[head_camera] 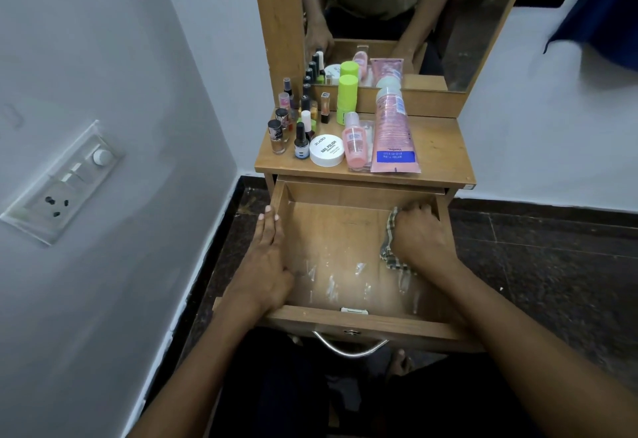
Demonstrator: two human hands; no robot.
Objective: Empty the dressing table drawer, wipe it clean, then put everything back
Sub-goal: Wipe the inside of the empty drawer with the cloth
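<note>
The wooden drawer [345, 230] is pulled out and holds no items; white smears mark its floor near the front. My right hand [419, 235] presses a checked cloth [389, 244] against the drawer's right side, near the back corner. My left hand [269, 261] rests flat along the drawer's left wall, fingers pointing away. On the dressing table top [438, 151] stand several nail polish bottles [300, 140], a white nail polish remover jar [326, 150], a pink bottle [355, 142], a green container [346, 99] and a pink tube [393, 133].
A mirror [397, 16] rises behind the table top. A white wall with a switch panel [65, 182] is close on the left. Dark stone floor [538, 265] lies to the right. A metal handle [350, 346] hangs on the drawer front above my knees.
</note>
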